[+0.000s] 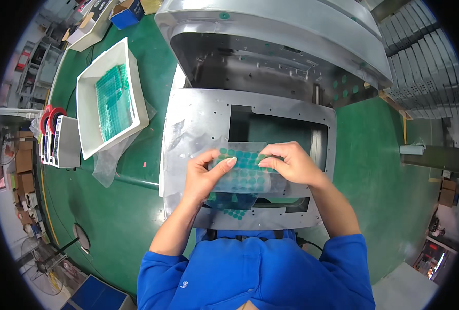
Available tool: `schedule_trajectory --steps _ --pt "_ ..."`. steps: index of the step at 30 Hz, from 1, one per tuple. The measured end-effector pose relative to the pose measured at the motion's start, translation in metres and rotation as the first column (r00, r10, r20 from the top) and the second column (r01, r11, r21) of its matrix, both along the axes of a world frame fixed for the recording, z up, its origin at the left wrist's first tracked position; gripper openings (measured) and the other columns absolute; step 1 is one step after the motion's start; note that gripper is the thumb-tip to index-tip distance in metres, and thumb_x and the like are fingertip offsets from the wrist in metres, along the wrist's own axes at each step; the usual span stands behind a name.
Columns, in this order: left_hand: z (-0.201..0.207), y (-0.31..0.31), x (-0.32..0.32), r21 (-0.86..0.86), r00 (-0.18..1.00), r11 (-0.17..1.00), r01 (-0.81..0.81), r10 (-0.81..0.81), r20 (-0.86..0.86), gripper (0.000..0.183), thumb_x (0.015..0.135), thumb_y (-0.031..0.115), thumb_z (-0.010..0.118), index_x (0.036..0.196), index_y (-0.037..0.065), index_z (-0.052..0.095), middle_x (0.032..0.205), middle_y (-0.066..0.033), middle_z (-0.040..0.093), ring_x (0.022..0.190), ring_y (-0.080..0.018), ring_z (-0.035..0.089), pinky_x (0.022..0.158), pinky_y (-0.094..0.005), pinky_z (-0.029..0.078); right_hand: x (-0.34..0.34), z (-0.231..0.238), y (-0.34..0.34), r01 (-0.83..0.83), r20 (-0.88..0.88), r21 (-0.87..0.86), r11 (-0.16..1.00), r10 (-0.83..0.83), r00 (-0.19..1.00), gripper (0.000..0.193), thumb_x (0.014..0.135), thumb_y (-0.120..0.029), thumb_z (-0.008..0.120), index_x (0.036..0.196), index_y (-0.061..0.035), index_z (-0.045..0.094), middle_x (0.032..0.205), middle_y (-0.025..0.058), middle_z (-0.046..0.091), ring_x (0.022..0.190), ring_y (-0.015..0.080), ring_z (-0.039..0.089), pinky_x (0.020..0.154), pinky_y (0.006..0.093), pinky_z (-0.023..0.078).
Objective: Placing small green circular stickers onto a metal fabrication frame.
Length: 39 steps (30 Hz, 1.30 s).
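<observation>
A clear backing sheet of round green stickers (pixel 245 181) is stretched between my hands above the metal panel. My left hand (pixel 206 173) pinches its left side, with the thumb lying over the dots. My right hand (pixel 290 163) grips the upper right side between thumb and fingers. Beneath it lies the flat grey metal panel (pixel 196 119), which has a large rectangular opening and a smaller slot near me. More green dots (pixel 234 214) show at the panel's near edge below the sheet; whether they are stuck to the metal I cannot tell.
Beyond the panel stands a large metal housing (pixel 276 26) with several green dots on it. At the left, a white bin (pixel 82 113) holds green sticker sheets (pixel 113 98). Beside it are white boxes (pixel 67 142) with red rings, and crumpled clear plastic (pixel 105 168).
</observation>
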<state>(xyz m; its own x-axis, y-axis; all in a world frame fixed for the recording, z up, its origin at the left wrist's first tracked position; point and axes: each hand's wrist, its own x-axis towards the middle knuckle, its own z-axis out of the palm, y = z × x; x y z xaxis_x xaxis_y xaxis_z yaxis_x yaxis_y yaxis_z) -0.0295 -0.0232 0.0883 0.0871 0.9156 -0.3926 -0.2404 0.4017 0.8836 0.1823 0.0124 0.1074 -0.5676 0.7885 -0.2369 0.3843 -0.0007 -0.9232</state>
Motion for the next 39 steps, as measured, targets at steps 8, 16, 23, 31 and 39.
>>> schedule_trajectory --steps 8,16,23,31,39 --pt "-0.025 0.004 -0.001 0.209 0.963 0.978 0.010 0.047 -0.265 0.011 0.071 0.007 0.069 0.071 0.000 0.060 0.064 0.0010 0.053 0.055 -0.0037 0.046 0.047 -0.0184 0.035 -0.010 -0.010 0.010 0.163 -0.088 0.036 0.986 -0.159 0.983 0.010 0.076 -0.005 0.060 0.084 0.0001 0.061 0.080 0.0072 0.062 0.074 0.0122 0.058 0.068 0.0250 0.045" --pt "-0.038 0.014 -0.004 0.296 0.961 0.954 0.035 0.049 -0.273 0.010 0.070 0.003 0.069 0.069 0.000 0.059 0.063 0.0006 0.052 0.054 -0.0045 0.044 0.047 -0.0183 0.032 -0.015 -0.028 0.011 0.326 -0.139 -0.025 0.945 -0.326 0.935 0.009 0.074 -0.003 0.062 0.082 0.0000 0.062 0.083 0.0062 0.063 0.079 0.0119 0.058 0.070 0.0249 0.044" --pt "-0.049 0.022 -0.001 0.128 0.972 0.987 -0.095 0.120 -0.204 0.009 0.071 0.004 0.069 0.072 0.000 0.061 0.067 0.0017 0.056 0.060 -0.0038 0.047 0.054 -0.0176 0.037 -0.011 -0.044 0.027 0.376 -0.154 0.304 0.875 -0.344 0.926 0.007 0.072 0.000 0.059 0.077 -0.0019 0.054 0.080 0.0057 0.057 0.074 0.0131 0.053 0.069 0.0241 0.042" --pt "-0.060 0.015 -0.006 0.058 0.973 0.989 -0.133 0.142 -0.182 0.011 0.071 0.006 0.069 0.075 0.000 0.061 0.073 -0.0013 0.060 0.066 -0.0048 0.051 0.059 -0.0177 0.041 0.029 -0.077 0.083 0.326 0.253 0.326 0.887 -0.415 0.874 0.005 0.073 -0.009 0.057 0.076 -0.0050 0.058 0.072 0.0043 0.052 0.066 0.0169 0.050 0.063 0.0291 0.041" --pt "-0.058 0.015 -0.005 0.039 0.973 0.988 -0.147 0.152 -0.171 0.012 0.071 0.006 0.070 0.076 0.000 0.062 0.074 -0.0022 0.061 0.065 -0.0050 0.051 0.059 -0.0172 0.041 0.025 -0.078 0.086 0.319 0.362 0.286 0.904 -0.410 0.837 0.005 0.073 -0.013 0.057 0.075 -0.0097 0.060 0.074 0.0030 0.052 0.073 0.0199 0.053 0.066 0.0323 0.042"
